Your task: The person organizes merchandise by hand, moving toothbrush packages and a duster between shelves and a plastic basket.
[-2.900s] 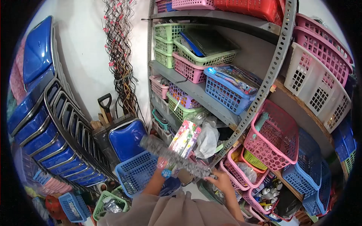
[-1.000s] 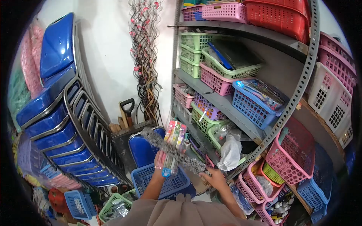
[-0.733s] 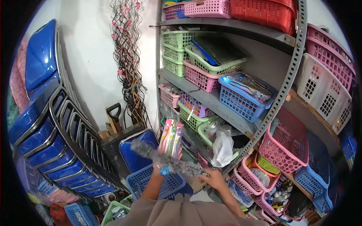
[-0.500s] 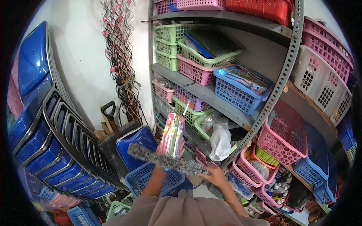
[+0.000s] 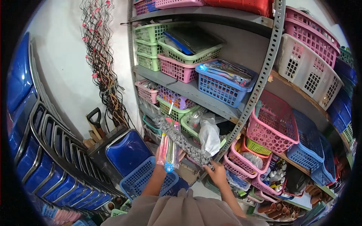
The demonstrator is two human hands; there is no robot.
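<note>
My left hand (image 5: pixel 160 166) is closed around long, flat plastic packs (image 5: pixel 164 150) in pink, yellow, green and white. Their exact kind I cannot make out. A blue, rounded piece shows at their lower end. A fuzzy grey duster (image 5: pixel 181 141) lies slantwise across the front of the packs, its far end at upper left. My right hand (image 5: pixel 218 174) grips its lower right end between thumb and fingers. Below my left hand stands a blue plastic basket (image 5: pixel 130 184).
Grey metal shelves (image 5: pixel 188 88) hold green, pink and blue baskets. A white plastic bag (image 5: pixel 210 137) hangs out over a lower shelf. Blue-seated chairs (image 5: pixel 52 165) are stacked at left. More baskets (image 5: pixel 273 120) fill the right side. Twisted dry branches (image 5: pixel 102 64) lean on the wall.
The duster has swung to a steeper slant, its far end now higher, and it covers the upper part of the packs. The view has turned somewhat to the right. Both hands keep their hold.
</note>
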